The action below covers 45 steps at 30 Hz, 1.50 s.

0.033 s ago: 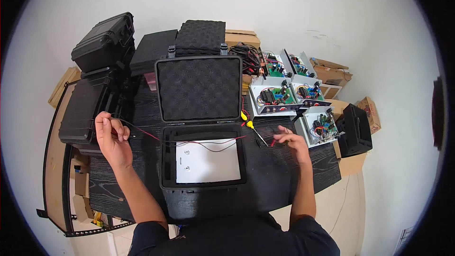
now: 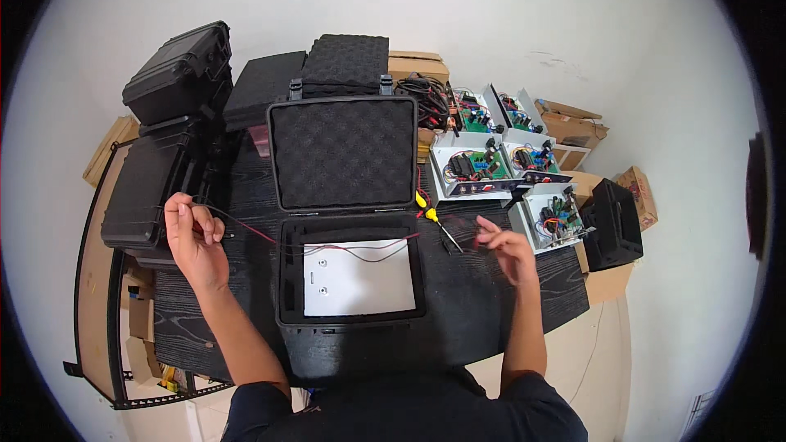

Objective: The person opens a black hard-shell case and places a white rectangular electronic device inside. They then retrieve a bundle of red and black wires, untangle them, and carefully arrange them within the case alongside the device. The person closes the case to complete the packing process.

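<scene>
A thin red and black cable (image 2: 260, 234) runs from my left hand (image 2: 195, 245), pinched closed on it, across the open black case (image 2: 281, 299). A small dark tip pokes out beside that hand's fingers. My right hand (image 2: 512, 254), raised over the table on the other side, has its fingers bent together around the cable's other end. A blurred reddish part shows at its fingertips. Below the cable, a white metal panel (image 2: 360, 286) lies in the case's black foam. Between the case and my right hand lies a screwdriver with a yellow and black handle (image 2: 431, 214).
Closed black cases (image 2: 147, 184) are stacked at the left. White chassis with green circuit boards (image 2: 479, 168) stand at the back right, near a bundle of dark cables (image 2: 424, 98). A black case (image 2: 614, 225) stands on a carton at the right. The case's foam-lined lid (image 2: 344, 155) stands upright.
My right hand has shifted slightly to the right, and the red part at its fingertips has moved up and blurred. The cable over the case has moved a little; my left hand stays put.
</scene>
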Available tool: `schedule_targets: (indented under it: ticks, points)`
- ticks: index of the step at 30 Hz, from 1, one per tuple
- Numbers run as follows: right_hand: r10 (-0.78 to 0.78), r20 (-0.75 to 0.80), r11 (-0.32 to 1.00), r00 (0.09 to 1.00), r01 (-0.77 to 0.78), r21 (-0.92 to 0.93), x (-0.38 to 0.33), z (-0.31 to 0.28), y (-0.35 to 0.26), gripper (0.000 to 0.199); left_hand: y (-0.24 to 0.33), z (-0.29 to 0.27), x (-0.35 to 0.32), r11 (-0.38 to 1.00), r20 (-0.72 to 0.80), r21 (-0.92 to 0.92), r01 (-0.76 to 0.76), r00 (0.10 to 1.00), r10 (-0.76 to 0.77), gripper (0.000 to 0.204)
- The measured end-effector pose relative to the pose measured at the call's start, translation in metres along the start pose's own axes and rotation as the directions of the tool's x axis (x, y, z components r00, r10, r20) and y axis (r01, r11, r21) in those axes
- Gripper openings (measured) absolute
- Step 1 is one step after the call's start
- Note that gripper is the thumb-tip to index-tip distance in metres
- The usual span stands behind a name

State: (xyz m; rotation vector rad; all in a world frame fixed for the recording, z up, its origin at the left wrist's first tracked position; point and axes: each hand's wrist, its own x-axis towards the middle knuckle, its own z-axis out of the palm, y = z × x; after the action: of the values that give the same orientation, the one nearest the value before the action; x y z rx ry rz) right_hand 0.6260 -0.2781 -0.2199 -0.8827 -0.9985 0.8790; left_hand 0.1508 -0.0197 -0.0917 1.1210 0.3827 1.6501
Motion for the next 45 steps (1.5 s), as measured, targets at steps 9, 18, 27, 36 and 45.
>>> schedule_targets:
  ticks: [9,18,27,36,45]
  points:
    - [-0.185,-0.214,0.981,0.959,0.192,0.016,0.007,-0.003,0.007,0.025,-0.001,0.006,-0.006,0.992,0.163,0.091,0.092,0.981,-0.106,0.025]
    - [-0.013,-0.406,0.474,0.914,-0.351,-0.807,0.008,-0.003,-0.001,0.030,0.000,0.011,-0.009,0.983,0.199,0.090,0.158,0.965,-0.173,0.027]
    - [-0.083,0.100,-0.176,0.992,0.084,-0.981,0.014,0.031,0.011,0.042,-0.004,0.015,-0.011,0.978,0.189,0.117,0.170,0.963,-0.190,0.027]
    - [0.032,-0.034,0.068,0.999,-0.036,-0.997,0.013,-0.008,0.040,0.012,-0.006,0.016,-0.013,0.966,0.263,0.176,0.191,0.936,-0.233,0.032]
    - [-0.369,-0.392,0.062,0.843,-0.398,-0.915,0.012,-0.027,0.015,0.021,-0.004,0.028,-0.023,0.953,0.371,0.118,0.279,0.878,-0.303,0.045]
